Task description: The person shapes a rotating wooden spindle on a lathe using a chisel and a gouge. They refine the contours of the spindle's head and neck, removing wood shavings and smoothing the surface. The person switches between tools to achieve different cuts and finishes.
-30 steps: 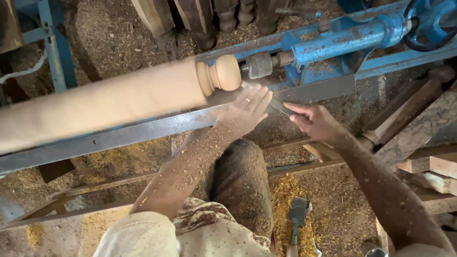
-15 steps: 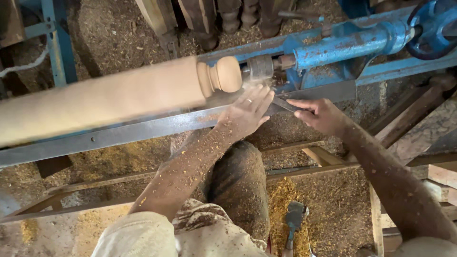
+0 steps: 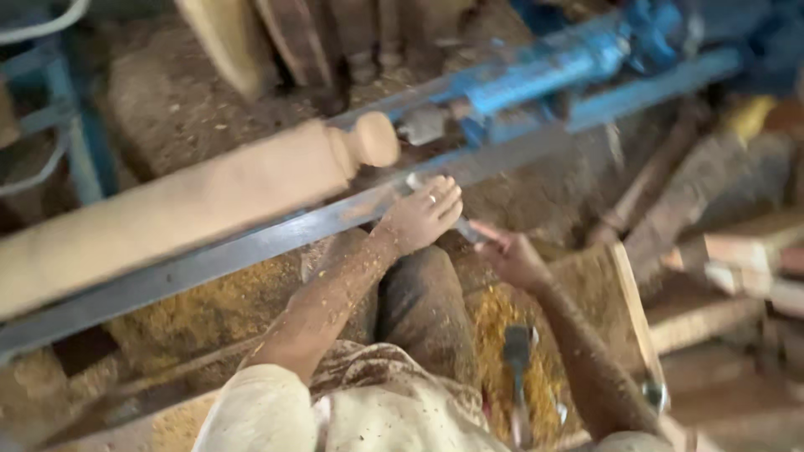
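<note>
A long pale wooden workpiece (image 3: pixel 193 201) with a rounded knob (image 3: pixel 374 140) at its end is mounted on a lathe. My left hand (image 3: pixel 423 216), with a ring on one finger, lies on the grey steel rail (image 3: pixel 251 243) just below the knob. Its fingers are laid over a metal chisel (image 3: pixel 463 228). My right hand (image 3: pixel 512 258) grips the chisel's near end, close beside the left hand. The chisel tip (image 3: pixel 412 179) shows past my left fingers, near the knob but apart from it. Both forearms are dusted with wood chips.
The blue tailstock (image 3: pixel 544 67) presses the workpiece's end. A hammer (image 3: pixel 517 351) lies in the sawdust (image 3: pixel 193 310) by my knee. Wooden offcuts (image 3: pixel 737 251) are stacked at the right, turned legs (image 3: pixel 352 33) lean at the back, and a blue frame (image 3: pixel 79 142) stands at the left.
Both hands and the chisel have drawn back a little from the knob toward me. The view has shifted and blurred.
</note>
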